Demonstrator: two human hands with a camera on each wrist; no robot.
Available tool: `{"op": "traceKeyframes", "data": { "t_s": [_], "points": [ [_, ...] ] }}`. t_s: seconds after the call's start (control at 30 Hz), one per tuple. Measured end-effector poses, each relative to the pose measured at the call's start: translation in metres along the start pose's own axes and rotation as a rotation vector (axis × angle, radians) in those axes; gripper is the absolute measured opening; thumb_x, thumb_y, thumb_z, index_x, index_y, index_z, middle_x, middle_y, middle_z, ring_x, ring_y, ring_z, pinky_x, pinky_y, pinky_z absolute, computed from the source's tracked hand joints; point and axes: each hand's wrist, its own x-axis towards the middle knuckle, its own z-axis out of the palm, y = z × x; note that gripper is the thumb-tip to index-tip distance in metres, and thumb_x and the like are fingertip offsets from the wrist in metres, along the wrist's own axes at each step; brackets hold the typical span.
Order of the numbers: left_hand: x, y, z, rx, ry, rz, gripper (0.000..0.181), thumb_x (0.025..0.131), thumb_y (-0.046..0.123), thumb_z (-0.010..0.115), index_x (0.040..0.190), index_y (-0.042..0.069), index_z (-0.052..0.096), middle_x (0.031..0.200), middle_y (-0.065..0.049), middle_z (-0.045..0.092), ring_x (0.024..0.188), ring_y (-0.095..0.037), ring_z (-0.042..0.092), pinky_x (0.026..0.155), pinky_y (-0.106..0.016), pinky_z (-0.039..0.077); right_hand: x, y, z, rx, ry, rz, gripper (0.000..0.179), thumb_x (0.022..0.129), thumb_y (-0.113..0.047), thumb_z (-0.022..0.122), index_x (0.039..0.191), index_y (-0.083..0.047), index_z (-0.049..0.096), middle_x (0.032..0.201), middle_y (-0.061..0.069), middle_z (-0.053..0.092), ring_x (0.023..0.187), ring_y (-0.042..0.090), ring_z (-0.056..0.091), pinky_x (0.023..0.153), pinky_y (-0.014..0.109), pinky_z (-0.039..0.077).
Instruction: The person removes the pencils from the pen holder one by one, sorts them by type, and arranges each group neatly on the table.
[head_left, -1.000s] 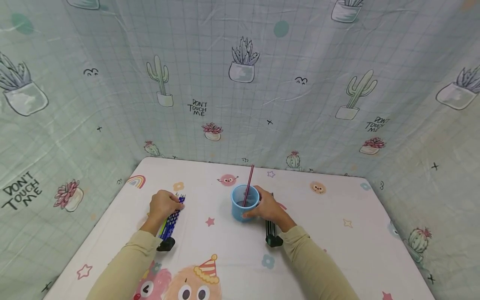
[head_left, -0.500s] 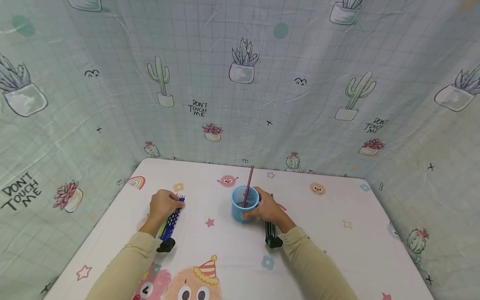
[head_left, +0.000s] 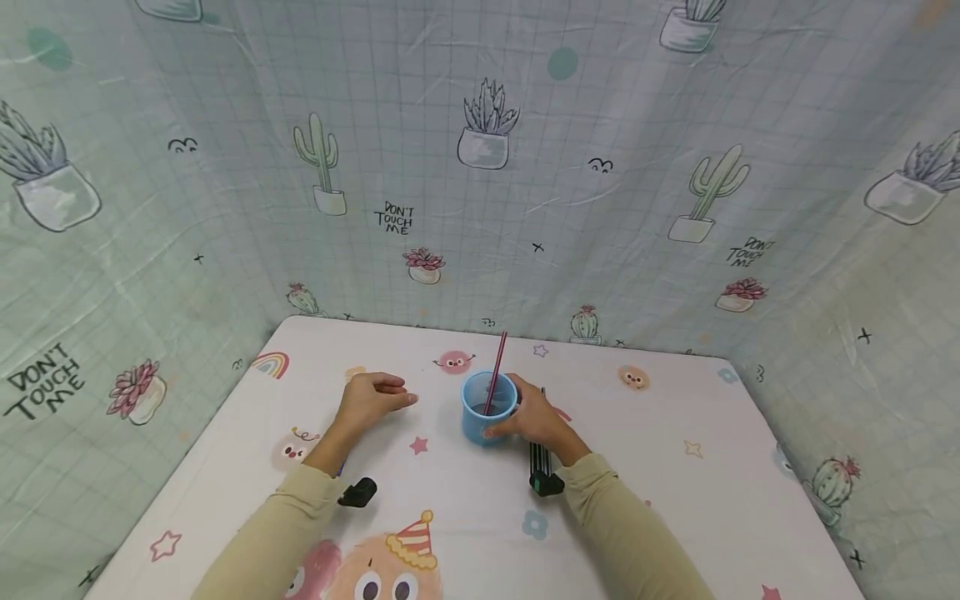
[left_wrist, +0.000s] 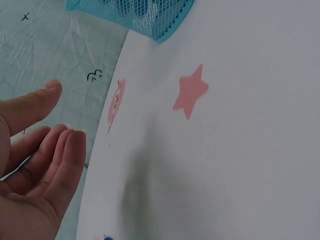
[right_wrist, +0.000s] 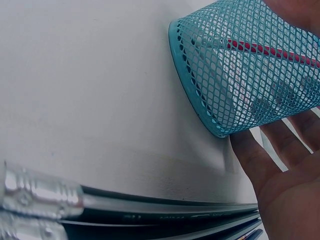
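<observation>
A light-blue mesh pencil cup (head_left: 480, 429) stands on the table, gripped round its side by my right hand (head_left: 537, 417). One red pencil (head_left: 496, 371) leans inside it, and the mesh lets its shaft show in the right wrist view. Left of the cup, my left hand (head_left: 372, 398) hovers with nothing in it, thumb apart from the loosely bent fingers (left_wrist: 70, 162). Several dark pencils (head_left: 539, 454) lie beside and below my right wrist; their silver ends (right_wrist: 40, 195) show close up in the right wrist view. Blue pencils (head_left: 341, 468) are almost wholly hidden behind my left forearm.
A black wrist camera (head_left: 357, 492) sits by my left wrist, another (head_left: 546, 483) by my right. The white table (head_left: 660, 517) bears printed cartoon figures and stars. Behind it and at both sides hangs a cactus-print cloth (head_left: 420, 100).
My left hand has let go of the blue pencils and moved right towards the cup, its fingers opening. The right hand and the cup have stayed in place.
</observation>
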Motion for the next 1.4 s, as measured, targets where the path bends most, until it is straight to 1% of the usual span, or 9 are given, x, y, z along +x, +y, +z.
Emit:
{"op": "traceKeyframes", "data": {
  "t_s": [0.13,0.3,0.5,0.63,0.77,0.9,1.0,1.2,1.4],
  "points": [
    [-0.003,0.008,0.014,-0.085,-0.063,0.031,0.058,0.085,0.031,0.088,0.130,0.000,0.069,0.119,-0.015,0.077,0.104,-0.021,0.074,0.087,-0.028,0.063,-0.001,-0.001,0.000,0.006,0.001,-0.003,0.096,0.063,-0.013,0.101,0.147,-0.011,0.054,0.140,0.009,0.066,0.131,0.032,0.060,0.115,0.059,0.048],
    [-0.008,0.017,0.035,-0.172,-0.135,0.072,0.065,0.086,0.029,0.087,0.140,0.003,0.063,0.135,-0.019,0.070,0.117,-0.025,0.072,0.099,-0.035,0.061,-0.001,-0.001,0.001,-0.005,0.008,0.011,0.096,0.064,-0.015,0.101,0.147,-0.012,0.053,0.140,0.008,0.066,0.132,0.031,0.060,0.115,0.059,0.047],
    [-0.013,0.032,0.060,-0.285,-0.200,0.176,0.077,0.085,0.018,0.087,0.151,0.002,0.050,0.147,-0.026,0.059,0.136,-0.039,0.060,0.112,-0.045,0.052,-0.002,0.002,0.000,-0.011,0.010,-0.007,0.095,0.065,-0.015,0.101,0.146,-0.013,0.053,0.139,0.008,0.066,0.130,0.031,0.061,0.113,0.058,0.049],
    [-0.012,0.037,0.080,-0.336,-0.239,0.241,0.092,0.081,0.016,0.091,0.157,0.003,0.041,0.151,-0.025,0.054,0.144,-0.040,0.051,0.118,-0.049,0.045,-0.002,0.004,-0.001,-0.002,0.010,-0.018,0.093,0.065,-0.014,0.100,0.146,-0.012,0.054,0.139,0.010,0.066,0.129,0.032,0.062,0.112,0.057,0.050],
    [-0.011,0.038,0.096,-0.313,-0.245,0.278,0.105,0.078,0.022,0.094,0.162,0.006,0.033,0.159,-0.019,0.048,0.150,-0.037,0.045,0.123,-0.052,0.040,-0.002,0.004,0.000,0.013,0.000,-0.030,0.090,0.069,-0.013,0.098,0.147,-0.011,0.053,0.140,0.011,0.065,0.129,0.033,0.062,0.111,0.057,0.051],
    [-0.012,0.041,0.105,-0.251,-0.215,0.288,0.103,0.076,0.030,0.095,0.160,0.009,0.039,0.156,-0.016,0.052,0.141,-0.036,0.054,0.117,-0.054,0.048,-0.002,0.003,-0.001,-0.004,-0.002,-0.031,0.088,0.072,-0.018,0.097,0.147,-0.012,0.052,0.140,0.009,0.064,0.129,0.030,0.062,0.112,0.054,0.051],
    [-0.012,0.040,0.109,-0.234,-0.198,0.297,0.096,0.077,0.032,0.094,0.157,0.011,0.044,0.148,-0.017,0.059,0.131,-0.036,0.060,0.110,-0.054,0.053,-0.003,0.003,-0.001,-0.018,0.014,-0.019,0.089,0.070,-0.021,0.099,0.146,-0.013,0.053,0.139,0.007,0.065,0.128,0.028,0.061,0.113,0.054,0.051],
    [-0.011,0.039,0.112,-0.260,-0.170,0.310,0.090,0.077,0.027,0.094,0.153,0.014,0.048,0.146,-0.016,0.060,0.131,-0.038,0.061,0.109,-0.056,0.053,-0.003,0.003,-0.001,-0.019,0.042,0.002,0.090,0.068,-0.021,0.100,0.144,-0.014,0.054,0.137,0.006,0.065,0.126,0.027,0.062,0.112,0.054,0.051],
    [-0.010,0.037,0.111,-0.231,-0.157,0.297,0.089,0.076,0.029,0.095,0.152,0.016,0.050,0.145,-0.014,0.062,0.129,-0.035,0.063,0.108,-0.053,0.055,-0.002,0.001,0.000,0.001,0.007,-0.001,0.091,0.069,-0.019,0.099,0.146,-0.013,0.053,0.140,0.008,0.064,0.128,0.028,0.061,0.114,0.053,0.049]
  ]
}}
